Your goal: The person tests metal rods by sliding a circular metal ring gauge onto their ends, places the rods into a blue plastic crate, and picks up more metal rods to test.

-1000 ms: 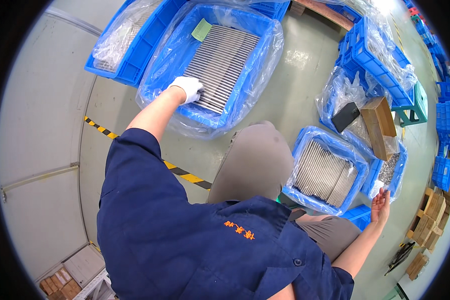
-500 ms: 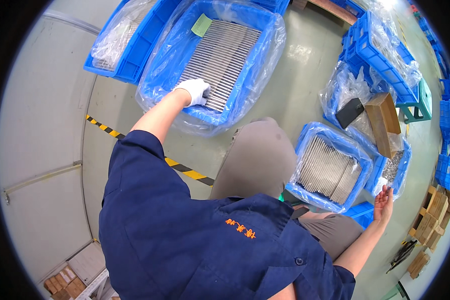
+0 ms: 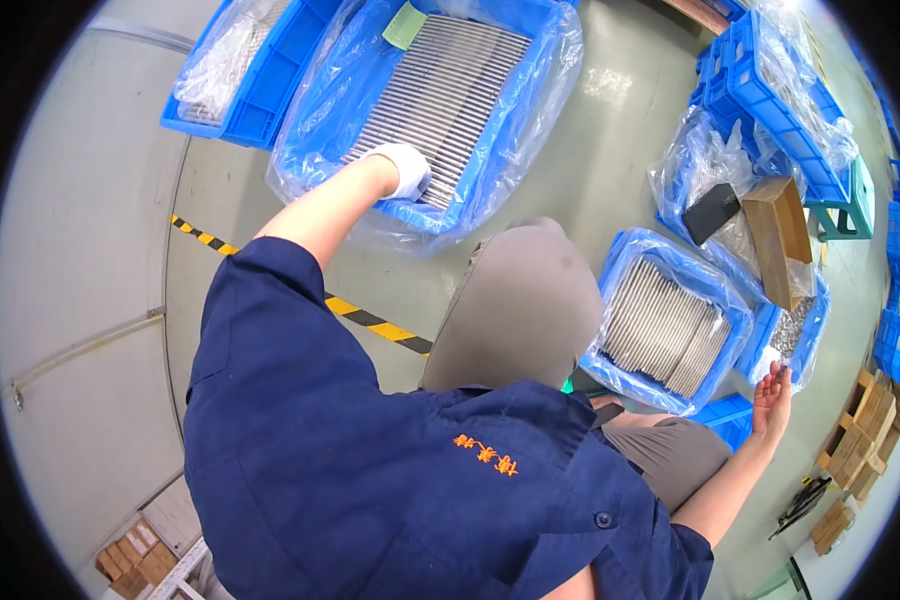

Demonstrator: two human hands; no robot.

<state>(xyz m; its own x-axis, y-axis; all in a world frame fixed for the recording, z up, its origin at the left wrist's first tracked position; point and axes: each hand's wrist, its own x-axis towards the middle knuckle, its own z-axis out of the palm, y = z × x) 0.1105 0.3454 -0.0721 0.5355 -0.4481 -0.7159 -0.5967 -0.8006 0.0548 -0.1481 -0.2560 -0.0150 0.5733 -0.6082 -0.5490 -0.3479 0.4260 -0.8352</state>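
Observation:
My left hand (image 3: 406,172), in a white glove, reaches into a blue bin (image 3: 310,130) lined with clear plastic. It lies at the near left end of a row of slim metal rods (image 3: 448,95). Its fingers curl down toward the rods; what they hold, if anything, is hidden under the hand. A green paper slip (image 3: 404,26) rests at the far left of the rods. My bare right hand (image 3: 771,402) is at the right with its palm showing and fingers stretched out. A tiny dark spot shows at its fingertips, too small to name. Near them is a bin of small metal pieces (image 3: 792,325).
Between my knee and right hand stands a second lined bin of metal rods (image 3: 660,325). Behind it are an open cardboard box (image 3: 778,235), a black object (image 3: 711,212), stacked blue crates (image 3: 780,100) and a green stool (image 3: 850,205). Striped floor tape (image 3: 370,320) runs at the left.
My view has shifted slightly, so the left bin sits higher. My left hand has turned a little and covers its fingers more. My right hand stays by the small pieces.

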